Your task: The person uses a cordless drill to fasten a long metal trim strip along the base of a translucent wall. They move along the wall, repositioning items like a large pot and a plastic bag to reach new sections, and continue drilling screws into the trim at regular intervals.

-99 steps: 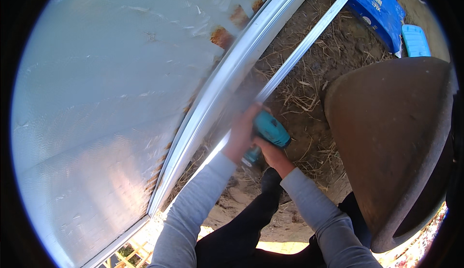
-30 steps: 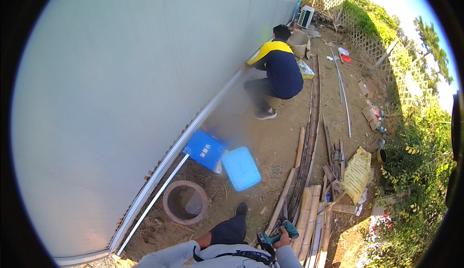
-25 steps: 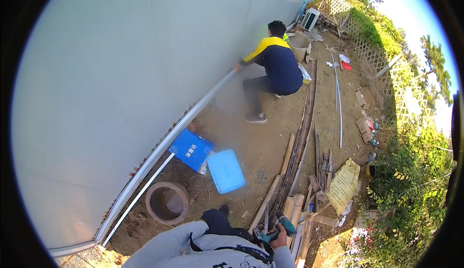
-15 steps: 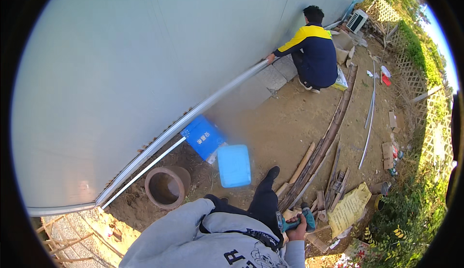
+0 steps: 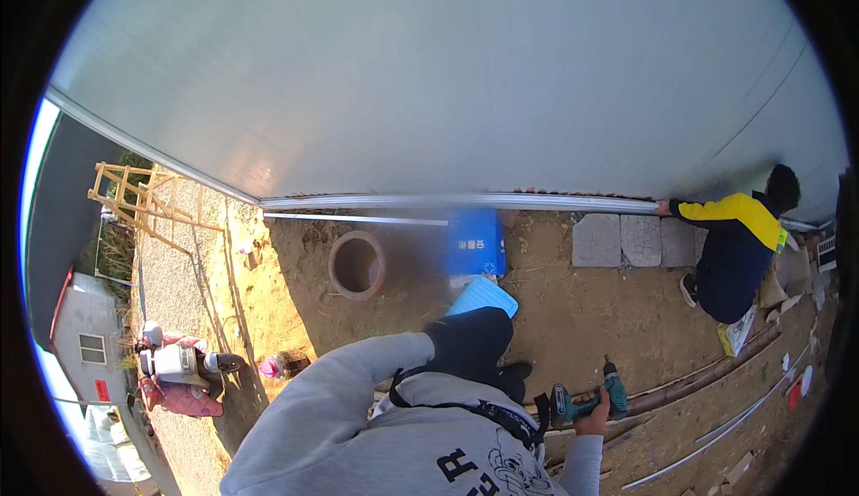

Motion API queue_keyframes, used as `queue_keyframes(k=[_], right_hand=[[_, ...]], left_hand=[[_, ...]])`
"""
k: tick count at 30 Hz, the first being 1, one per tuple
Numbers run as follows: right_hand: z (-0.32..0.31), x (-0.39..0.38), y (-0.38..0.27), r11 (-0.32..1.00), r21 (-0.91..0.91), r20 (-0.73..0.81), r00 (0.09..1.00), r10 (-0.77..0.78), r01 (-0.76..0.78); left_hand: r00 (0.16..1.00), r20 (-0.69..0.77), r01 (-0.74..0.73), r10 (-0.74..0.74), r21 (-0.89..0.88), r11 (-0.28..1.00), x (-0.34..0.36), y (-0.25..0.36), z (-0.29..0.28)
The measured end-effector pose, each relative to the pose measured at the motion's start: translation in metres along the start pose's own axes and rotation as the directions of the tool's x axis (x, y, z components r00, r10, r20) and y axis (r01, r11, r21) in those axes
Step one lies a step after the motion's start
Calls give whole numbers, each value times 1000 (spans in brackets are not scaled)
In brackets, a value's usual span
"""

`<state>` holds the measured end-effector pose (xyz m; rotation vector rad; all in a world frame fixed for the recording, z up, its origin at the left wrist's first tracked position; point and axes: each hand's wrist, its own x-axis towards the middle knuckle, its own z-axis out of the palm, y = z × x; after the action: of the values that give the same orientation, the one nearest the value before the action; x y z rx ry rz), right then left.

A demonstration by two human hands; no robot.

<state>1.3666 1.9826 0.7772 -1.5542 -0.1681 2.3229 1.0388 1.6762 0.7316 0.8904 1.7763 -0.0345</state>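
My right hand is wrapped round the grip of a teal and black cordless drill, low in front of my right side. The drill's chuck points away from me, toward the wall. My left arm in its grey sleeve is bent by my thigh, and its hand does not show. A light blue plastic lid or box lies just past my dark-trousered leg. Touching it, a bright blue box stands near the wall base. To its left is a round brown clay pot.
A co-worker in a navy and yellow jacket crouches at the right, one hand on the metal rail along the pale wall. Grey paving slabs lie there. Long timbers stretch behind. At left are a wooden frame and a scooter.
My view has swung to the left, so the co-worker now shows farther right and the scooter and wooden frame have come into sight. The drill stays in my right hand.
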Motion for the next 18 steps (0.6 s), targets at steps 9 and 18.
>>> queue_keyframes(k=[9,18], right_hand=[[140,89,-105,988,-155,1,1000,-10,10],[252,87,-171,987,-147,-71,996,49,-59]], left_hand=[[998,-23,-55,54,-50,997,110,48,-121],[942,281,-222,183,112,969,122,78,-221]])
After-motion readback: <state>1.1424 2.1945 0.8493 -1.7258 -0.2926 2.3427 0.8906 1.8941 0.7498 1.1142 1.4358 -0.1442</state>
